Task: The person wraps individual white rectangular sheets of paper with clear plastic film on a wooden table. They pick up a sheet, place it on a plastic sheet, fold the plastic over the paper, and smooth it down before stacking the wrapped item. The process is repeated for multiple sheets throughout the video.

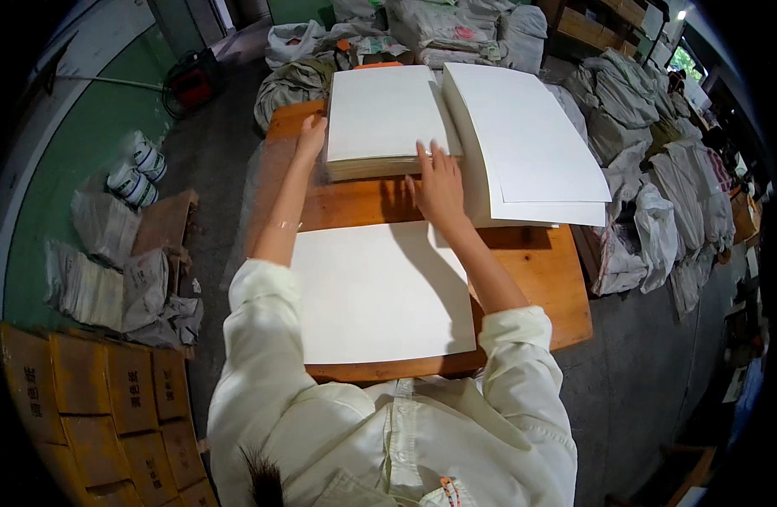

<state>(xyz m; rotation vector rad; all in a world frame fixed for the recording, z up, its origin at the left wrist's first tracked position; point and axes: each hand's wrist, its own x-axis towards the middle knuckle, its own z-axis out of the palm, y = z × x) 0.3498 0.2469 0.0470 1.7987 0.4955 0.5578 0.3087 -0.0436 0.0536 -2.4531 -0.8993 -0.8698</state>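
Note:
A thick stack of white paper sheets [388, 106] lies on the far left part of the wooden table. At its left edge my left hand [309, 139] has its fingers drawn together; what they hold, if anything, I cannot make out. Translucent film [266, 182] shows beside that forearm, along the table's left side. My right hand [439, 182] is over the stack's near right corner, with fingers apart and fingertips on or just above the top sheet. Closer to me, a white sheet or thin pile [376, 296] lies flat, partly in my arm's shadow.
A taller white paper stack [532, 135] stands at the right, its top sheet askew. The orange-brown wooden table [536, 283] carries everything. Pale sacks [621, 101] crowd the back and right. Cartons [80, 372], bundles [93, 291] and white buckets [133, 184] stand on the left.

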